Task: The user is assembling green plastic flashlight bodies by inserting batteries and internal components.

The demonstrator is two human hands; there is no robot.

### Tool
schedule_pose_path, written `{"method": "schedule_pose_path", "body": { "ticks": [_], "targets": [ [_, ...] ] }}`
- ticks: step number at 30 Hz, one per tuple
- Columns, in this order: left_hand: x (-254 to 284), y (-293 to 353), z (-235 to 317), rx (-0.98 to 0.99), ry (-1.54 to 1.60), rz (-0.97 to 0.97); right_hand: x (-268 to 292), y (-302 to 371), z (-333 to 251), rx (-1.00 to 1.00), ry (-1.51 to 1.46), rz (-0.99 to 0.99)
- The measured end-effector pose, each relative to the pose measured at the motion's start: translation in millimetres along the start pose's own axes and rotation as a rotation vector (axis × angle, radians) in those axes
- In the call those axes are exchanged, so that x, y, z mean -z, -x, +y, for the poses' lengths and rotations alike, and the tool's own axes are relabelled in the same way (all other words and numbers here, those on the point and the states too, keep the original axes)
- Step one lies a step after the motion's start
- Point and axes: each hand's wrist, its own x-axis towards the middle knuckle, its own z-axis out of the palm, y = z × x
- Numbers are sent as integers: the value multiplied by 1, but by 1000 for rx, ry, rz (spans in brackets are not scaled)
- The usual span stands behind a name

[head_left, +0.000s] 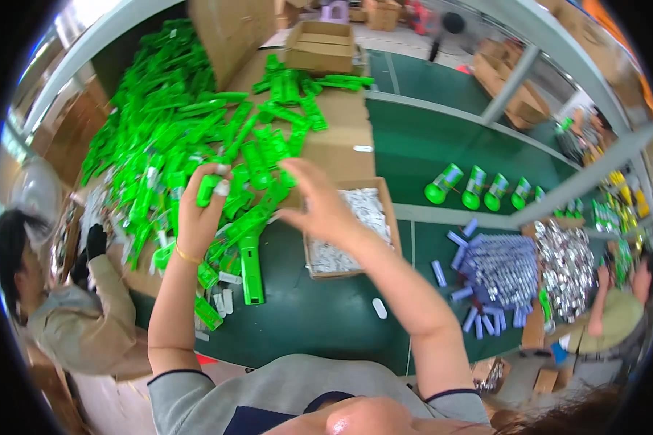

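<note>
My left hand [198, 217] is raised over the near edge of a heap of bright green plastic parts [156, 109]. Its fingers, with white covers on some tips, are closed round a small green plastic piece [206, 190]. To its right, my right hand [321, 206] reaches over the heap's right side with thumb and fingers apart, holding nothing. Below and between the hands lies a long green housing [251, 267], handle toward me. Small white strips [225, 301] are scattered beside it. An open carton [393, 221] of small white pieces stands partly behind my right forearm.
One white oval piece [379, 308] lies on the green tabletop [312, 319]. Rightward are purple cylinders [500, 268], silvery parts [562, 268] and a row of green-headed flashlights [442, 185]. An empty-looking carton [319, 47] stands at the back. Co-workers sit at left [80, 312] and right [609, 312].
</note>
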Motion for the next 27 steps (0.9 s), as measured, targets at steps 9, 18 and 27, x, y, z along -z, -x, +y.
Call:
{"method": "schedule_pose_path", "body": {
  "ticks": [9, 18, 27],
  "targets": [
    [-39, 29, 21, 83, 387, -428, -6, 48, -60, -463, -804, -103],
    [-84, 76, 28, 424, 1044, -510, -18, 137, -50, -716, -1827, -255],
    [-82, 89, -13, 234, 659, -380, 49, 170, -113, -984, -860, -97]
  ]
}}
